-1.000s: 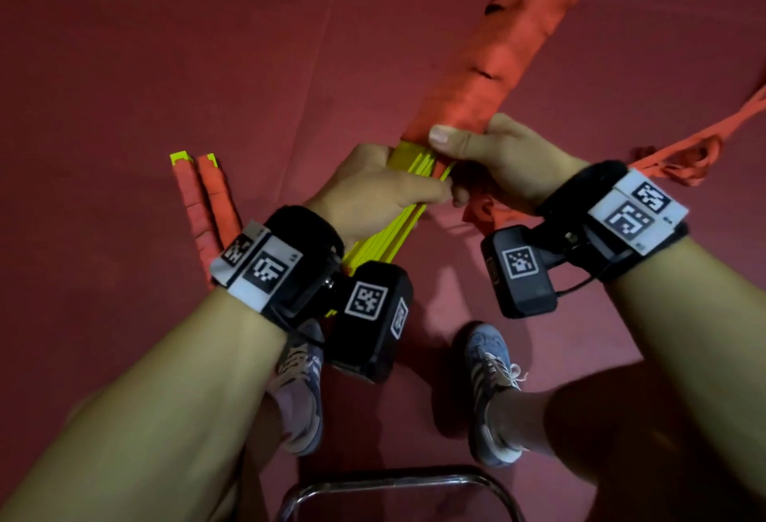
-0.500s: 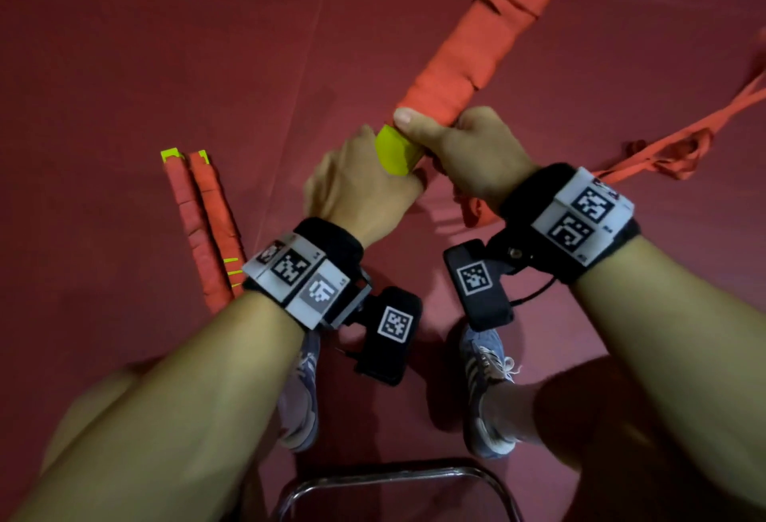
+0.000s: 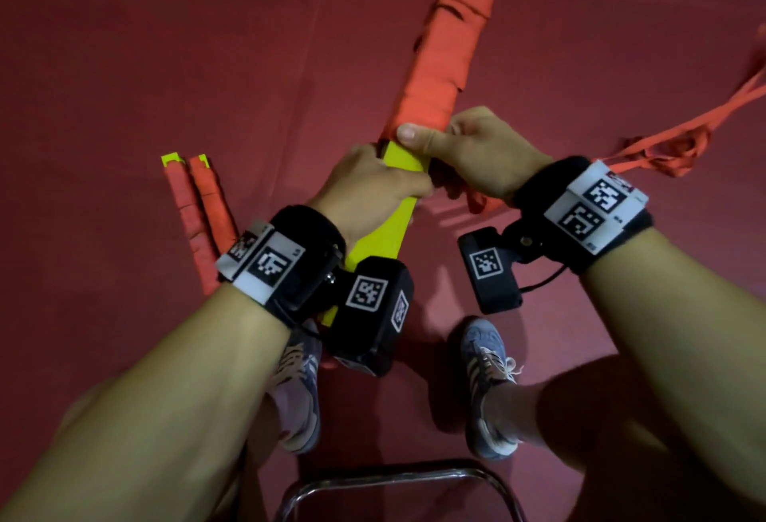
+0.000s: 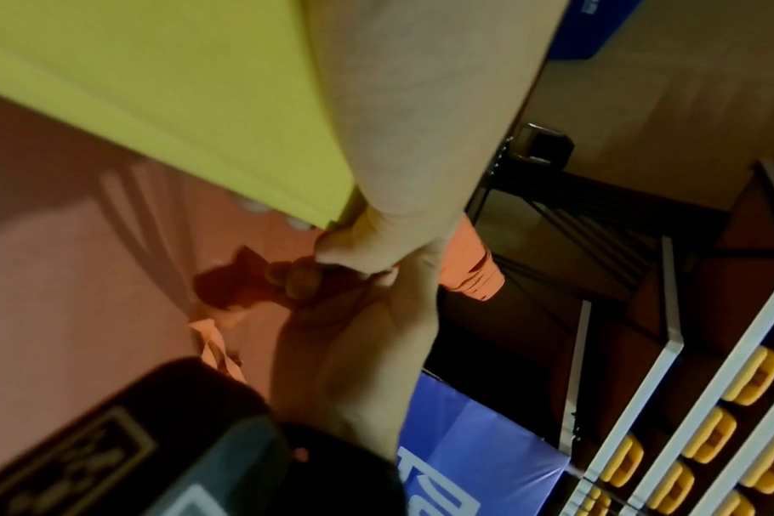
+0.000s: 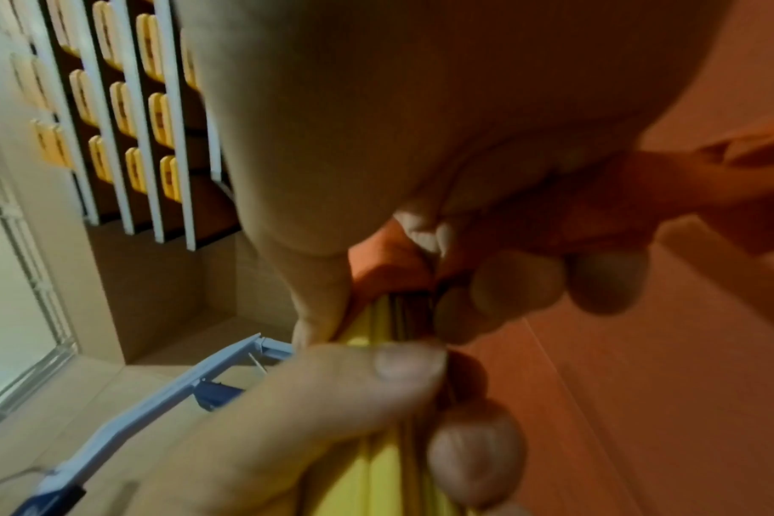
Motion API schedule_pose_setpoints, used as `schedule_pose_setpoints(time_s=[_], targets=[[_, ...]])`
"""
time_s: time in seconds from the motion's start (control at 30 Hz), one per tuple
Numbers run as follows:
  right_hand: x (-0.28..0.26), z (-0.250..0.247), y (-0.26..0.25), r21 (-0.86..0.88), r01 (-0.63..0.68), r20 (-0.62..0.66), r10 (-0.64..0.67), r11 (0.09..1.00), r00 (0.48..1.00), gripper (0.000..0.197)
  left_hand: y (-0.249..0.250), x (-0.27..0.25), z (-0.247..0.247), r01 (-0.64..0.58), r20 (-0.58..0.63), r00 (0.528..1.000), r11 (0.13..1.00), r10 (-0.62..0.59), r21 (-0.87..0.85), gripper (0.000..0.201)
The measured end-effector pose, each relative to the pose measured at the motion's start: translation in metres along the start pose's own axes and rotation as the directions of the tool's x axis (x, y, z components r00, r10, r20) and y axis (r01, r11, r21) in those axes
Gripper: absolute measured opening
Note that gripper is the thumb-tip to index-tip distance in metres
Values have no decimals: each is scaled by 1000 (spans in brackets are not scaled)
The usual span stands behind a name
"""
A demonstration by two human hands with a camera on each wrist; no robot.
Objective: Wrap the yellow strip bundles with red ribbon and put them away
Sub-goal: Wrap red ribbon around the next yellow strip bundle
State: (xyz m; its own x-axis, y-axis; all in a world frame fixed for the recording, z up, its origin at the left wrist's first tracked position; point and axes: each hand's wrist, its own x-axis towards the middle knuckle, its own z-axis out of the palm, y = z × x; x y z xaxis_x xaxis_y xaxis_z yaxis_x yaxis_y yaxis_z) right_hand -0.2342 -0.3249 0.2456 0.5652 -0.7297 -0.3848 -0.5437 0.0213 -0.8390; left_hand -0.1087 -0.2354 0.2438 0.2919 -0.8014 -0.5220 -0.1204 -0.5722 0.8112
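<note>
**Bundle rolled flat side up, ribbon pinned at the wrap's edge**

Rotation is the news: the yellow strip bundle (image 3: 387, 231), edge-on between the hands a second ago, now shows its broad flat face upward. The left hand (image 3: 369, 190) curls round the bare yellow stretch. The right hand (image 3: 476, 152) grips where the wrapped length (image 3: 447, 45) ends, thumb pressed across the top and fingers curled underneath on the red ribbon (image 3: 663, 144). The ribbon's loose tail trails off to the right across the floor. I judge that another turn of ribbon is going on (the bare part nearer the person is not yet covered), so this bundle sits mid-wrap. Two finished bundles (image 3: 199, 206) lie side by side on the floor to the left, well apart from the work.

The red floor mat (image 3: 166, 45) runs under everything. The person's shoes (image 3: 489, 356) and a metal chair frame (image 3: 393, 476) show below. The left wrist view catches a white-slatted rack (image 4: 668, 349) holding yellow pieces, and a blue panel (image 4: 465, 436).
</note>
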Motion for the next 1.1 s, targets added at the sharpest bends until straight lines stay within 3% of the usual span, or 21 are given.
schedule_pose_setpoints(time_s=[0.07,0.17,0.23,0.4,0.47,0.53,0.6,0.7,0.77,0.8,0.9,0.97,1.1], targets=[[0,-1,-3,-70,-34,-3,34,997,999,71,-4,3,1,-16,-60,998,996,21,83,42],[-4,-2,-12,-68,-93,-4,93,993,996,56,-8,5,1,-26,-144,988,981,54,192,28],[-6,-1,-15,-83,-107,-20,106,991,994,58,-9,5,1,-49,-200,974,966,102,256,23],[-6,12,-19,-195,-151,-120,129,969,984,73,-10,-1,9,-27,-268,942,842,201,538,39],[-3,15,-15,-125,-143,-141,125,982,982,68,-10,-5,12,-58,-272,923,797,273,602,46],[-3,12,-10,6,-86,-133,86,996,987,54,-3,-5,11,-77,-279,922,831,270,551,39],[-3,6,-6,84,-3,-113,12,996,994,45,5,0,7,-90,-254,948,926,192,366,34],[-7,-3,-5,164,102,-62,-93,981,994,45,15,-4,4,-92,-23,995,994,93,61,28],[-10,-7,-5,193,139,-25,-137,971,990,44,21,-13,5,-23,63,998,1000,24,-16,8],[-12,-7,-6,185,143,-13,-143,972,990,45,23,-17,7,7,73,997,1000,-6,-18,10],[-19,-10,-18,179,170,-17,-170,969,985,57,34,-33,11,-13,-51,999,999,11,-33,7],[-24,-13,-25,169,189,-79,-178,967,981,58,44,-37,12,-51,-143,988,999,48,-12,16],[-23,-8,-32,-50,83,-181,-90,995,979,64,33,-21,9,-79,-239,968,997,76,-3,24]])
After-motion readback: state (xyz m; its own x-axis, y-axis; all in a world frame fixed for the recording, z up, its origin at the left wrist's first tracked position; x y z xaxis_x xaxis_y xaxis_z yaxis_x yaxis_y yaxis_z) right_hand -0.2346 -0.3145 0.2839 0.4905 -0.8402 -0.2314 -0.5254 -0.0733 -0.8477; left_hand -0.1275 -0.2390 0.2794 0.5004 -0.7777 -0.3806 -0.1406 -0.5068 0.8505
